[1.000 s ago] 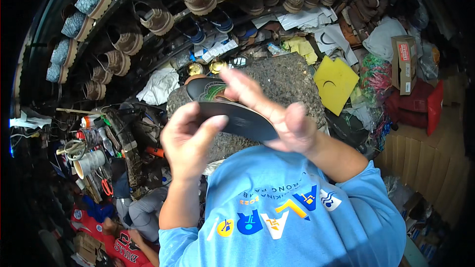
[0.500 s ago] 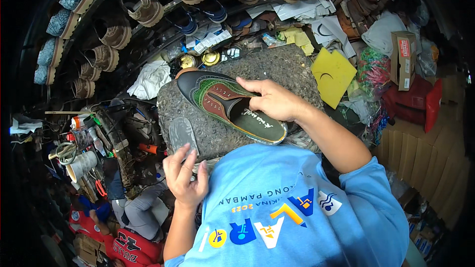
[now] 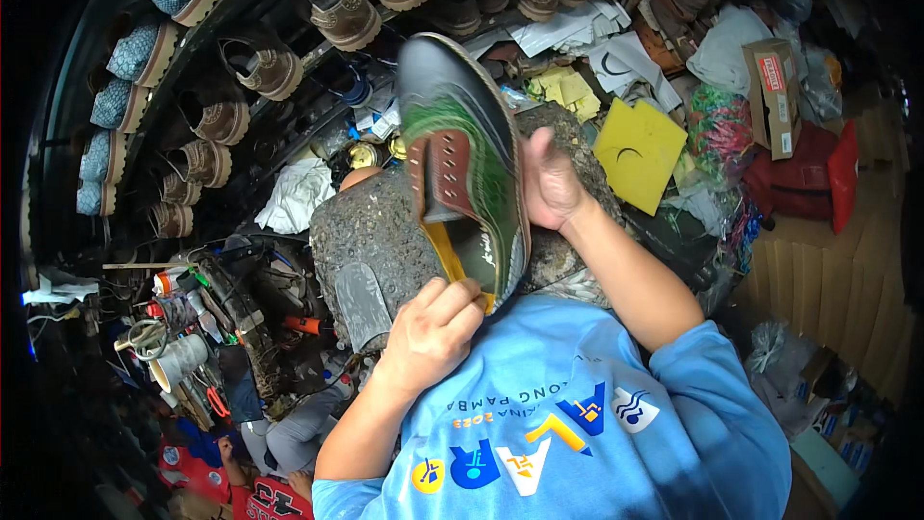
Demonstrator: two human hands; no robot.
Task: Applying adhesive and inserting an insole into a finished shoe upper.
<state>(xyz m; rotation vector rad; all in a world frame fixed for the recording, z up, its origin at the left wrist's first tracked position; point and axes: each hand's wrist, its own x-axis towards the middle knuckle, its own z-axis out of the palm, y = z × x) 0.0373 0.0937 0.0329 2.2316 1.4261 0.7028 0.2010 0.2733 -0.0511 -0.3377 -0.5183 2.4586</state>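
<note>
A lace-up shoe with a black toe, green sides and a dark red eyelet panel is raised off the dark, rough block. Its toe points away from me, and yellow lining shows along the opening. Low at the heel, my left hand is closed on the shoe's edge. Along the shoe's right side is my right hand, thumb stretched up and apart from the shoe. Its other fingers are mostly hidden behind the shoe. A grey, flat sole-shaped piece lies on the block beside my left hand.
Racks of brown shoes and blue patterned shoes curve along the far left. Right of the block lie a yellow sheet, a cardboard box and a red bag. Tools and a white spool stand at left.
The shoe has come up off the block and turned, toe now pointing away. My left hand has moved in and closed on its heel; my right hand has left the opening for its right side.
</note>
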